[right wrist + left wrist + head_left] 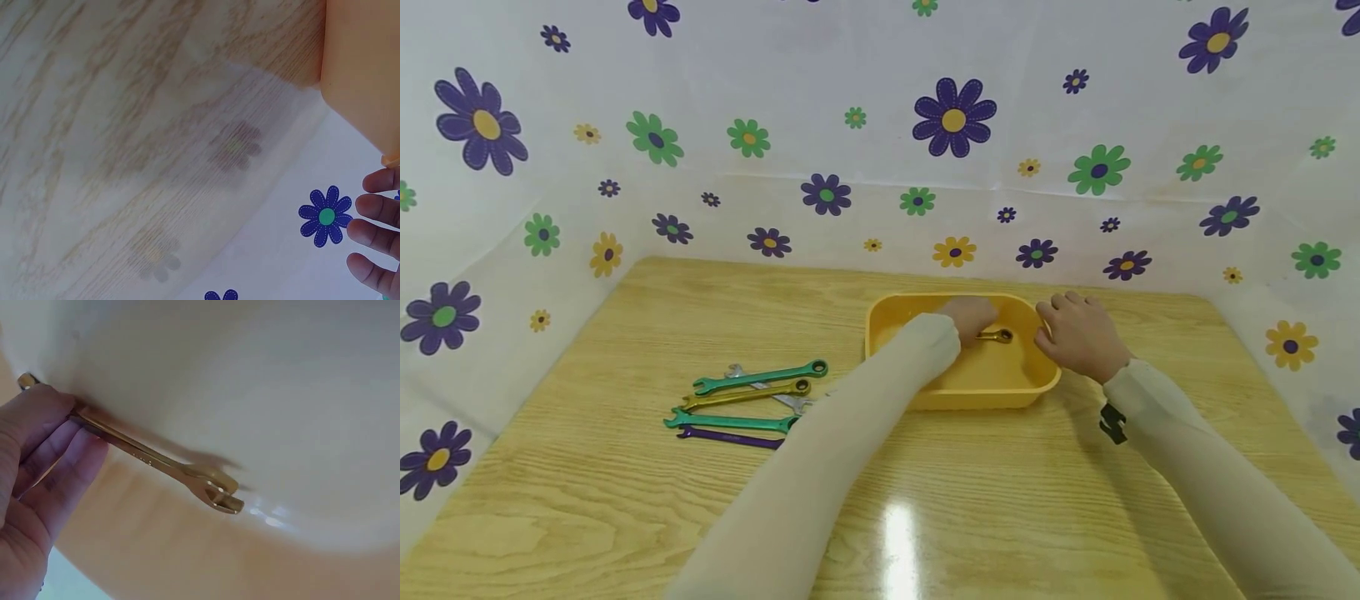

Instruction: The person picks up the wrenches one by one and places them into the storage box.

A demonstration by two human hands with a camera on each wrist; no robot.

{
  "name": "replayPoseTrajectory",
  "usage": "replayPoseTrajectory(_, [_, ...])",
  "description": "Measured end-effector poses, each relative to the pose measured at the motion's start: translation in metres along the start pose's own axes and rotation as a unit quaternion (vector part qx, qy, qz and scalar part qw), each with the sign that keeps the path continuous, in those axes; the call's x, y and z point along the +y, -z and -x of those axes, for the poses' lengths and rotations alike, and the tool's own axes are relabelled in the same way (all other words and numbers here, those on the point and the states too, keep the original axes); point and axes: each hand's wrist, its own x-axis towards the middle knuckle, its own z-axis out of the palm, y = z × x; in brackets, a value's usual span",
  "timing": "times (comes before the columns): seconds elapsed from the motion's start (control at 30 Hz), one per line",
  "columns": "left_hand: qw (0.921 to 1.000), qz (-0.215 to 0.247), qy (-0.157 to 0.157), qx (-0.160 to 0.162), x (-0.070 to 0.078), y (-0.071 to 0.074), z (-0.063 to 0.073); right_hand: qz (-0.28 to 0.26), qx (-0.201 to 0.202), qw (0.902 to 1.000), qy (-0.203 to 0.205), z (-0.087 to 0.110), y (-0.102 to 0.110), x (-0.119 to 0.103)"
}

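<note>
Inside the yellow plastic bin (977, 398), my left hand (968, 317) pinches a gold combination wrench (150, 459) near its ring end. The wrench's open jaw end points away from the fingers, close over the bin's bottom in the left wrist view. Part of the wrench is hidden behind the hand in the head view, with its ratchet ring (1002, 336) showing. My right hand (1082, 335) is at the bin's far right corner, its loosely bent fingers (374, 234) spread outside the wall and the uppermost one right by the rim.
Left of the bin lies a loose pile of wrenches: a teal one (760, 377), a gold one (745, 393), another teal one (730, 421), a purple one (730, 437) and silver behind them. A flowered curtain (850, 158) borders the wooden table (587, 400).
</note>
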Motion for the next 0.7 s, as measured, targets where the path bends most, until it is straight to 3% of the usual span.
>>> replayPoseTrajectory(0.7, [0.9998, -0.016, -0.004, 0.014, -0.0044, -0.0029, -0.0021, -0.009, 0.002, 1.0000, 0.001, 0.0019, -0.0024, 0.0024])
